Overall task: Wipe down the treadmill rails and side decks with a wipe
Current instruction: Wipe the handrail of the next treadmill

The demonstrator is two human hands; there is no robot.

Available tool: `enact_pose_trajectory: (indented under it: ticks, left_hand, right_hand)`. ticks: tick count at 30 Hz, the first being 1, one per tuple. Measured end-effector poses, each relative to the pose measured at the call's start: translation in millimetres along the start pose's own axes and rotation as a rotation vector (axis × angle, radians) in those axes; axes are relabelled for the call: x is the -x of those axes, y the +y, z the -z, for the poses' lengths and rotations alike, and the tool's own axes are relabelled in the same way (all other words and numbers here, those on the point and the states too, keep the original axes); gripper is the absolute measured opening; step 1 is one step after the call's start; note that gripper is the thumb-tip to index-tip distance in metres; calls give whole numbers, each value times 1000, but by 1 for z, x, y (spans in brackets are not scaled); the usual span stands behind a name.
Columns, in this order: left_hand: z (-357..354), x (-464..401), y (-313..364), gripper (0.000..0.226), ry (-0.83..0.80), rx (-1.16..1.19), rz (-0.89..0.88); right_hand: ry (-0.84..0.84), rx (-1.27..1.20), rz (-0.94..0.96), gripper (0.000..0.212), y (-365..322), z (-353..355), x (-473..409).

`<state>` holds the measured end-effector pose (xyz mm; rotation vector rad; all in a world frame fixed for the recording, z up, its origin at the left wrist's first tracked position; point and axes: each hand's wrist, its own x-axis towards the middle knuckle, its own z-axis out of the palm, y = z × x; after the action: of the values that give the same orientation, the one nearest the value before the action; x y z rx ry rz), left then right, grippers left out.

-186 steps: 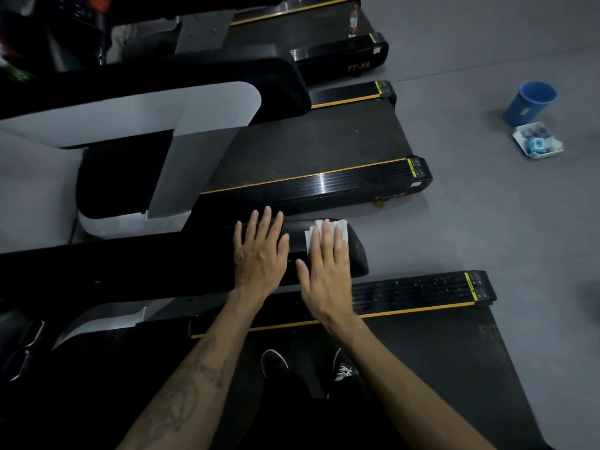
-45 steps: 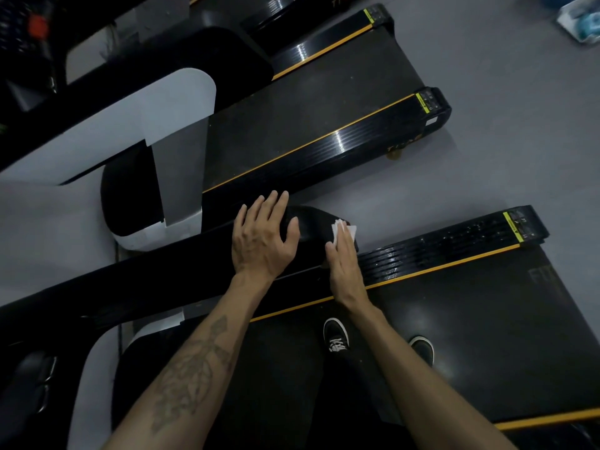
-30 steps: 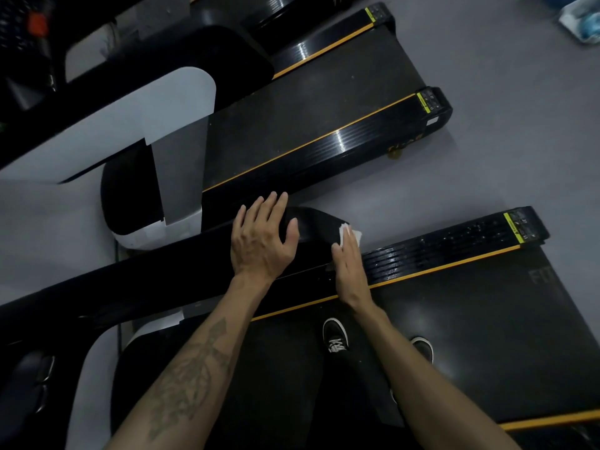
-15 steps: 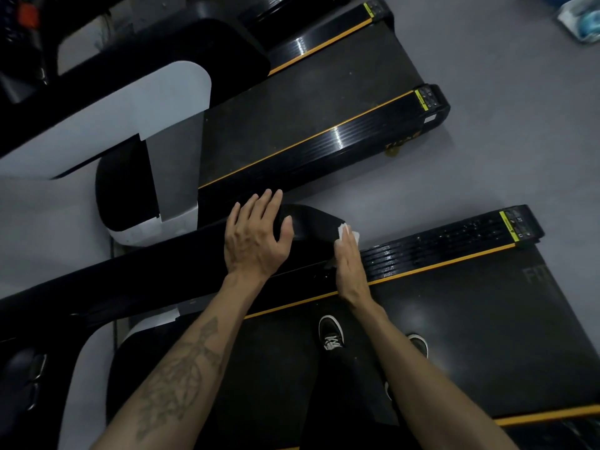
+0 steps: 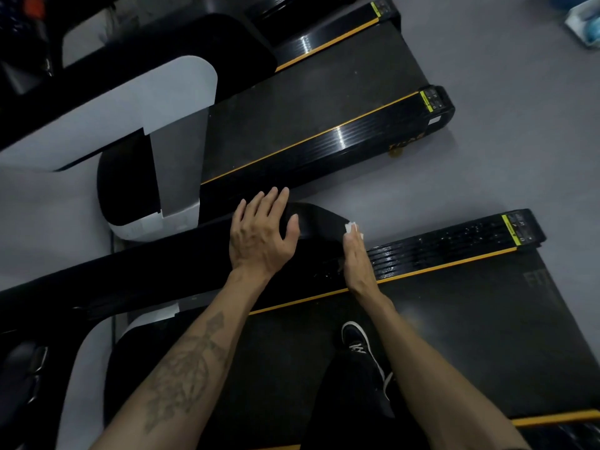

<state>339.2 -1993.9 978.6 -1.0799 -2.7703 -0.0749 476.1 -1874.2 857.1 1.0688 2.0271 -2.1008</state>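
I stand on the belt of a black treadmill (image 5: 454, 336). Its black left handrail (image 5: 162, 271) runs from the lower left to a rounded end at centre. My left hand (image 5: 259, 235) lies flat on top of the rail, fingers spread, holding nothing. My right hand (image 5: 355, 258) presses a white wipe (image 5: 352, 228) against the rail's rounded end, edge-on; only the wipe's tip shows past my fingertips. The ribbed black side deck (image 5: 454, 245) with its orange stripe runs to the right below the rail, with wet spots on it.
A second treadmill (image 5: 308, 108) lies parallel across a strip of grey floor (image 5: 487, 157), with its white and black motor cover (image 5: 146, 177) at left. A white tray with blue items (image 5: 584, 21) sits at the top right corner. My black shoe (image 5: 357, 342) rests on the belt.
Over the last second my right hand has stayed at the rail's rounded end, shifting the wipe only slightly. My left hand has kept its place on the rail. The camera has drifted a little.
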Motion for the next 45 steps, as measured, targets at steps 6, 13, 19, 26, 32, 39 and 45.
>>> enact_pose_trajectory:
  ticks: [6,13,19,26,32,39,45]
  left_hand:
    - [-1,-1,-1,56,6,6,-5]
    - [2,2,-2,59,-29,91,-22]
    - [11,16,-12,50,26,367,-96]
    - [23,23,-13,40,-32,555,-126]
    - [23,33,-10,26,-21,646,-49]
    - [17,69,7,24,210,510,139]
    - [11,85,42,11,370,347,412]
  right_hand:
    - [28,73,235,62,-13,-8,31]
    - [-21,189,486,89,-50,-13,60]
    - [-25,331,520,95,-65,-8,77]
    - [-42,412,573,99,-87,-11,81]
    - [-107,438,590,103,-93,-12,79]
    - [-263,531,642,101,-86,15,78]
    - [-356,662,761,90,-83,49,63]
